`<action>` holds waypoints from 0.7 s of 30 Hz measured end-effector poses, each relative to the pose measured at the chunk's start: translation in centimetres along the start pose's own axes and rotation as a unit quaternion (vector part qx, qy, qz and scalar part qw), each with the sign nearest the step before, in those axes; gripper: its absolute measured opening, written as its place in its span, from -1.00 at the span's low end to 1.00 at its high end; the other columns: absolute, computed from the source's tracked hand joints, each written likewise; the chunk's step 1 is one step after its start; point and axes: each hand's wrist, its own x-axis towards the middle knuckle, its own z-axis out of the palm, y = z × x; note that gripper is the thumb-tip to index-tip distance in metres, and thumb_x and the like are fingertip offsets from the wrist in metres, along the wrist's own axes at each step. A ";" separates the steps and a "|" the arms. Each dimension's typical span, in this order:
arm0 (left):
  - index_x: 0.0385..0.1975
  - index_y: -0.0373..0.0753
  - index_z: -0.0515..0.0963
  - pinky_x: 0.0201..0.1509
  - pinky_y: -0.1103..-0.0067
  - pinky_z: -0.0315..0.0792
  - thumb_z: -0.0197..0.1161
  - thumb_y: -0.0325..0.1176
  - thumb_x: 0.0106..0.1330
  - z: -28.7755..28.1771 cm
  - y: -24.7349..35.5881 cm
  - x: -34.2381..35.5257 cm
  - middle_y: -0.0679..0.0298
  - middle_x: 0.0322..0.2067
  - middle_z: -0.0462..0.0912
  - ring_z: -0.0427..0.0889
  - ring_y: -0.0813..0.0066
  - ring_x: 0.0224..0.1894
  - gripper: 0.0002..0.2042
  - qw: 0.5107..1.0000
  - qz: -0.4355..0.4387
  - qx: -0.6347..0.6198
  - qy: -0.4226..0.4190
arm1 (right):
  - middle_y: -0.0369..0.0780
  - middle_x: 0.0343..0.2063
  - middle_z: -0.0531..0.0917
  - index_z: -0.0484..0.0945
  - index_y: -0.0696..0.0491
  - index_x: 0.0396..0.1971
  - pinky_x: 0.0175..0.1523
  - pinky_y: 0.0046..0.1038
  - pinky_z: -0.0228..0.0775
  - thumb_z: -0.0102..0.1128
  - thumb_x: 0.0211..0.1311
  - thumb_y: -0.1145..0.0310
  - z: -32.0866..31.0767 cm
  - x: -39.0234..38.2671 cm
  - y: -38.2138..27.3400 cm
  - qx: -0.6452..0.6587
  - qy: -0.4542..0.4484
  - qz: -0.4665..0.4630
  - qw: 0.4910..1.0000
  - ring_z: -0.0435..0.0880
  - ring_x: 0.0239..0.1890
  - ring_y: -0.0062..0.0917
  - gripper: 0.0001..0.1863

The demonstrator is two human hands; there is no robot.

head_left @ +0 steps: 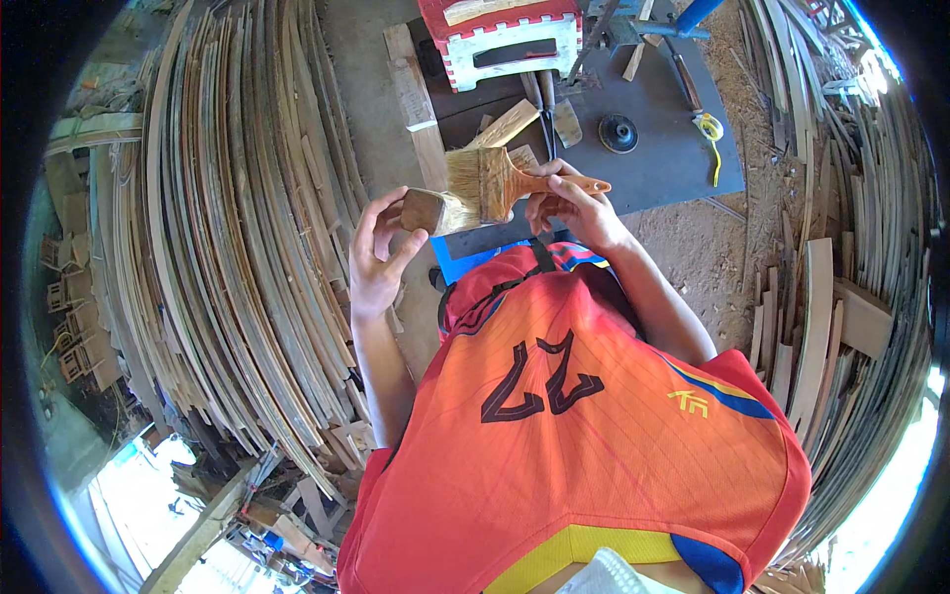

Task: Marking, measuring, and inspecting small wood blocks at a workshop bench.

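My left hand (378, 238) grips a small brown wooden block (424, 211) between thumb and fingers, with a flat, rounded-corner face toward me. My right hand (579, 210) is closed around the handle of a wide paintbrush (495, 185). The brush has pale bristles and an orange-brown wooden handle whose tip points right. Its bristles lie right beside the block, overlapping its far right side; whether they press on it I cannot tell. Both hands are held up in front of my body, above the near edge of a dark board (648, 129).
On the board lie a black round disc (618, 133), a yellow tape measure (709, 127), a scraper-like blade (567, 124) and wood offcuts (507, 123). A red-and-white step stool (505, 45) stands at the far side. Long wooden strips (242, 218) are stacked left, more strips (881, 218) right.
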 end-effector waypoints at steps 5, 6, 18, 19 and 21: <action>0.32 -0.32 0.41 0.23 0.50 0.49 0.46 -0.54 0.29 -0.5 -0.4 0.3 0.18 0.08 0.60 0.62 0.46 0.07 -0.41 1.000 -0.001 -0.011 0.002 | -0.08 -0.33 0.71 0.42 0.07 0.13 -0.28 -0.47 0.43 -0.08 0.64 0.09 -0.3 0.1 0.3 -0.016 -0.017 -0.004 1.000 0.72 -0.35 -0.40 -0.63; 0.32 -0.32 0.41 0.23 0.50 0.48 0.46 -0.53 0.30 -0.6 -0.5 0.3 0.18 0.08 0.60 0.62 0.47 0.07 -0.41 1.000 -0.001 -0.014 0.003 | -0.09 -0.33 0.70 0.43 0.07 0.14 -0.29 -0.49 0.43 -0.07 0.64 0.11 -0.5 0.1 0.5 -0.029 -0.014 -0.002 0.999 0.72 -0.35 -0.43 -0.64; 0.34 -0.33 0.48 0.20 0.51 0.50 0.49 -0.46 0.29 -1.6 -1.2 0.7 0.17 0.14 0.59 0.62 0.45 0.10 -0.40 0.993 0.039 0.101 0.040 | -0.15 -0.28 0.73 0.48 0.17 0.11 -0.23 -0.50 0.44 -0.07 0.65 0.17 0.5 0.2 -2.5 -0.149 -0.014 0.003 0.989 0.71 -0.29 -0.56 -0.64; 0.34 -0.33 0.48 0.20 0.51 0.50 0.49 -0.46 0.29 -1.3 -1.0 0.8 0.17 0.14 0.59 0.62 0.45 0.10 -0.40 0.993 0.038 0.101 0.038 | -0.15 -0.28 0.73 0.48 0.17 0.11 -0.23 -0.50 0.44 -0.07 0.65 0.17 1.0 0.2 -2.8 -0.148 -0.012 0.004 0.989 0.71 -0.29 -0.56 -0.64; 0.34 -0.32 0.50 0.12 0.53 0.55 0.52 -0.43 0.27 -0.4 -0.6 1.1 0.15 0.16 0.59 0.63 0.43 0.08 -0.39 0.991 0.079 0.101 0.043 | -0.14 -0.26 0.73 0.48 0.16 0.11 -0.23 -0.51 0.44 -0.09 0.65 0.17 1.6 0.3 -3.0 -0.097 -0.010 -0.029 0.995 0.72 -0.28 -0.54 -0.63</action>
